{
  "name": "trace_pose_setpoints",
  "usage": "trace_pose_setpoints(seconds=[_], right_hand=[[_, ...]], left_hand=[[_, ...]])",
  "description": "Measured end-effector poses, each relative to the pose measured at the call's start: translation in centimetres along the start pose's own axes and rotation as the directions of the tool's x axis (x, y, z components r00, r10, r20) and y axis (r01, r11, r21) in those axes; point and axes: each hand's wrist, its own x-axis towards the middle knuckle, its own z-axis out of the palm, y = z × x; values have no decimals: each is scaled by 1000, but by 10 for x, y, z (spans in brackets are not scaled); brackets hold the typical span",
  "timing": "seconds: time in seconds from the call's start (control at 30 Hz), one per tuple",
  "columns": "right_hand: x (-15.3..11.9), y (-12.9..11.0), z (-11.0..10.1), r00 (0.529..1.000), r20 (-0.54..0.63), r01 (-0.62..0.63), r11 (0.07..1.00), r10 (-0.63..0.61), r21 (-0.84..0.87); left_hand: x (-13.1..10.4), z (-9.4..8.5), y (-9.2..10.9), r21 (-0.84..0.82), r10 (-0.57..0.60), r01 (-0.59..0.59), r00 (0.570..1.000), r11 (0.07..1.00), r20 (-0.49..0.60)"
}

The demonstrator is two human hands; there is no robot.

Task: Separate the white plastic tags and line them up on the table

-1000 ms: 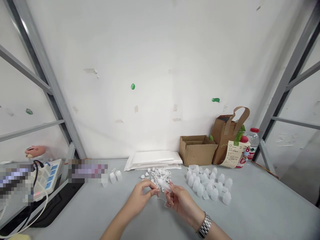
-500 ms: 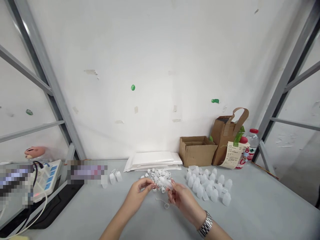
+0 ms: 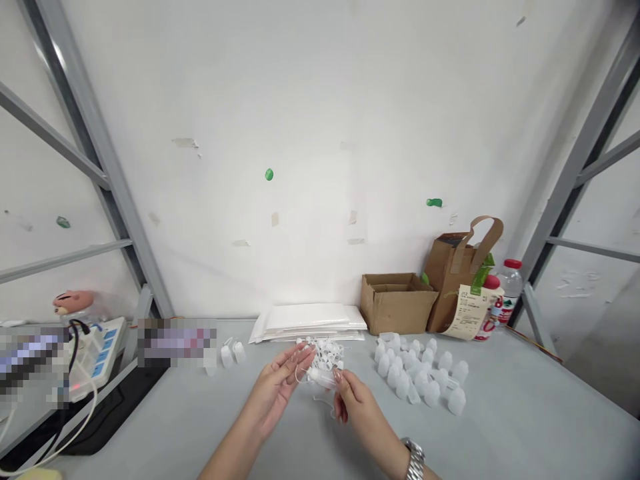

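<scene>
A small translucent plastic bottle (image 3: 323,379) is pinched by my right hand (image 3: 357,397), tilted, with its white cap end pointing left. A thin white strap loop (image 3: 299,375) stands out beside that end. My left hand (image 3: 280,380) is next to it, palm partly turned up and fingers stretched out. Its fingertips are by a pile of white caps with loop straps (image 3: 327,353). Whether the fingertips touch the strap cannot be made out. A loose strap ring (image 3: 325,400) lies on the table below the bottle, partly hidden by my right hand.
Several translucent bottles (image 3: 423,370) stand and lie on the right. Two capped bottles (image 3: 233,353) and an uncapped-looking piece (image 3: 209,363) stand left. Behind are white envelopes (image 3: 307,320), a cardboard box (image 3: 397,310), a paper bag (image 3: 447,280) and a water bottle (image 3: 511,287). A power strip (image 3: 103,360) is far left.
My left hand has turned and its fingers have straightened upward, away from their earlier pinch. My right hand has lowered the bottle slightly toward me. The view has shifted a little.
</scene>
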Motion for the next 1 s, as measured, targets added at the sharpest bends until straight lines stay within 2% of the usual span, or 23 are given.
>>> trace_pose_setpoints(seconds=[0.13,0.37,0.7,1.0], right_hand=[[-4,-1,1,999,-26,28,996,-30,-79],[-7,-2,2,999,-43,21,993,-26,-112],[-7,-3,1,999,-28,21,987,-26,-162],[-13,0,5,984,-152,41,958,-88,-285]], left_hand=[[0,1,-3,35,-24,25,1000,999,-16],[-3,4,-3,126,18,-15,1000,992,-16],[-1,0,-7,117,26,-24,1000,993,-10],[-2,5,-17,179,114,-104,993,978,-43]])
